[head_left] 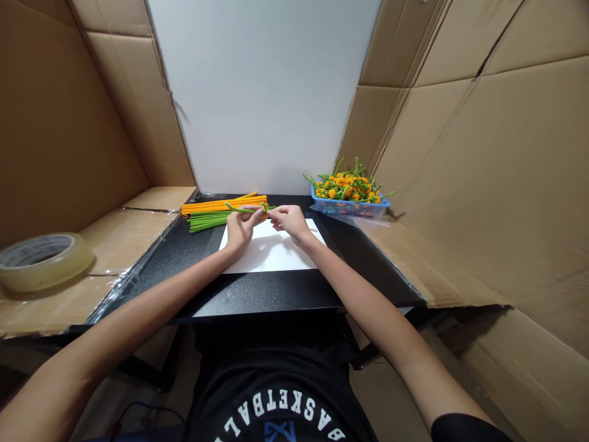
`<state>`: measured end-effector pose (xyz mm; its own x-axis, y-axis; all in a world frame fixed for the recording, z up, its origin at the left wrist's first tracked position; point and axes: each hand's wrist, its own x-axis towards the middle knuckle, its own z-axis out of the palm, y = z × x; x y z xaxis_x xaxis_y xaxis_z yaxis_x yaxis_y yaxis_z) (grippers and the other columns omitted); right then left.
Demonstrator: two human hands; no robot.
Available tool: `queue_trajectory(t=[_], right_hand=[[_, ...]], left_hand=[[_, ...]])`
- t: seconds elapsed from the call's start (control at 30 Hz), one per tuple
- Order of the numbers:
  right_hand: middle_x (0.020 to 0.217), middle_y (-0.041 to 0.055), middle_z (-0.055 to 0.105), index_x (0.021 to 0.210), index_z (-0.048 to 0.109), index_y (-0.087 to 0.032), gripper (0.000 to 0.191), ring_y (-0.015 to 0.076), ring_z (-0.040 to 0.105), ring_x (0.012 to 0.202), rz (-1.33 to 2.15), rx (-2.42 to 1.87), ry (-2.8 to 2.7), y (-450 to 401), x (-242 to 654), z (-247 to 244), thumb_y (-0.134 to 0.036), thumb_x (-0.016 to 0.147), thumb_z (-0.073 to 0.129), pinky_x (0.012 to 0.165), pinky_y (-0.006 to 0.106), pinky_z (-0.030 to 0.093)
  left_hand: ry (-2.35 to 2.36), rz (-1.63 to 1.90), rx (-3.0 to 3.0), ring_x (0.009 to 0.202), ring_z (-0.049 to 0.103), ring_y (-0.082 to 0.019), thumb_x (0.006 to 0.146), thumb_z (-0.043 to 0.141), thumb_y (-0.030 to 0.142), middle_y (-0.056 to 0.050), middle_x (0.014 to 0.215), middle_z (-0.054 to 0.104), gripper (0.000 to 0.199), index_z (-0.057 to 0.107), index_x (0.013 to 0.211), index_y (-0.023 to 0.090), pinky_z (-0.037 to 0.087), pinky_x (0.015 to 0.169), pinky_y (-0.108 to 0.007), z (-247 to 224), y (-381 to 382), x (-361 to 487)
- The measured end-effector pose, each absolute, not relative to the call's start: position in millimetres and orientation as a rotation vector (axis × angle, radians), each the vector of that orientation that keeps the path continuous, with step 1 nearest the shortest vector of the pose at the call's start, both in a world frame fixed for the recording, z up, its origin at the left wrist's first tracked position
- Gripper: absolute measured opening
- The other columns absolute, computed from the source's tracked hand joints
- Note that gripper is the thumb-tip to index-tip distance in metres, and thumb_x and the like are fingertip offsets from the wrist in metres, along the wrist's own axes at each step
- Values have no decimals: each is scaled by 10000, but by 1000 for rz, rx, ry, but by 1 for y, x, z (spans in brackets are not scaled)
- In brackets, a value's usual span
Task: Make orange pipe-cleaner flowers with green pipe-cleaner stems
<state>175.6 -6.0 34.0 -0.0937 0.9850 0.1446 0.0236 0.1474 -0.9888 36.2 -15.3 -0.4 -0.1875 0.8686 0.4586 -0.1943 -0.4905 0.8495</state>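
Observation:
Both hands meet above a white sheet of paper point(271, 255) on the black table. Between them is a small orange coil with green pipe cleaners point(264, 209); a green end sticks out to the left over my left hand point(242, 228). My left fingers pinch the coil from its left side. My right hand point(289, 221) has its fingers closed at the coil's right side, on a green pipe cleaner. The fingertips partly hide the piece. Just behind my left hand lie a bundle of orange pipe cleaners point(207, 207) and a bundle of green pipe cleaners point(205, 222).
A blue basket point(350, 207) heaped with orange and green pipe-cleaner pieces point(352, 184) stands at the back right. A large roll of clear tape point(69, 264) lies on cardboard at the left. Cardboard walls point(497, 153) rise on both sides, with a white panel point(267, 92) behind.

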Motion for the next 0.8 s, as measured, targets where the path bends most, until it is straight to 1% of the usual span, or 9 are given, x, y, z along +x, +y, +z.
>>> queue_trajectory(t=[0.1, 0.17, 0.23, 0.33, 0.47, 0.57, 0.63, 0.7, 0.8], right_hand=[[541, -2, 587, 656, 647, -125, 176, 62, 516, 481, 1243, -1054, -1320, -8, 176, 37, -119, 830, 673, 434, 143, 401], [535, -15, 547, 657, 601, -126, 201, 41, 466, 463, 1446, -1029, -1204, -9, 178, 42, -79, 850, 632, 420, 120, 368], [528, -39, 490, 661, 531, -146, 243, 24, 402, 438, 1744, -1007, -1044, -10, 182, 47, -66, 886, 573, 408, 103, 340], [540, -63, 419, 691, 448, -178, 288, 19, 351, 421, 2138, -946, -830, -11, 188, 54, -93, 967, 447, 410, 95, 348], [565, -68, 385, 727, 409, -199, 305, 34, 363, 429, 2349, -884, -658, -13, 192, 62, -138, 1020, 350, 404, 104, 374], [565, -59, 398, 718, 418, -198, 328, 37, 366, 438, 2359, -882, -657, -15, 189, 62, -148, 1032, 337, 400, 96, 372], [560, -51, 431, 719, 476, -172, 330, 30, 371, 443, 2248, -874, -752, -17, 184, 59, -127, 1028, 369, 412, 86, 371], [564, -34, 493, 726, 548, -140, 286, 27, 419, 463, 1998, -892, -910, -18, 179, 54, -111, 1000, 470, 435, 90, 385], [592, -4, 581, 705, 604, -130, 221, 53, 522, 508, 1538, -978, -1159, -17, 173, 44, -128, 926, 617, 476, 138, 432]], left_hand=[[858, 1792, 1323, 786, 774, -270, 675, 861, 505, -77, 733, 765, 449, 686, 860, 135, 632, 875, -471, 0, -15, 37], [834, 1807, 1363, 818, 776, -274, 677, 857, 509, -94, 783, 776, 444, 683, 845, 136, 632, 874, -468, -1, -15, 38], [792, 1825, 1434, 905, 772, -282, 686, 855, 494, -114, 866, 786, 412, 681, 821, 146, 622, 903, -465, -2, -15, 38], [748, 1849, 1571, 1018, 752, -280, 717, 845, 455, -121, 961, 788, 343, 680, 792, 164, 604, 951, -459, -3, -15, 38], [731, 1883, 1691, 1057, 740, -268, 775, 805, 429, -108, 999, 788, 284, 681, 820, 178, 598, 962, -457, -5, -15, 36], [743, 1896, 1701, 1060, 740, -264, 788, 797, 422, -104, 986, 786, 276, 674, 829, 178, 600, 963, -453, -5, -14, 35], [777, 1892, 1641, 1006, 756, -261, 788, 794, 437, -103, 940, 786, 297, 664, 837, 174, 617, 932, -445, -4, -13, 35], [819, 1881, 1538, 904, 773, -256, 768, 805, 460, -96, 863, 782, 336, 655, 840, 168, 638, 875, -433, -3, -12, 34], [857, 1844, 1400, 778, 774, -245, 720, 835, 480, -80, 767, 765, 389, 660, 832, 151, 651, 828, -422, -2, -10, 34]])
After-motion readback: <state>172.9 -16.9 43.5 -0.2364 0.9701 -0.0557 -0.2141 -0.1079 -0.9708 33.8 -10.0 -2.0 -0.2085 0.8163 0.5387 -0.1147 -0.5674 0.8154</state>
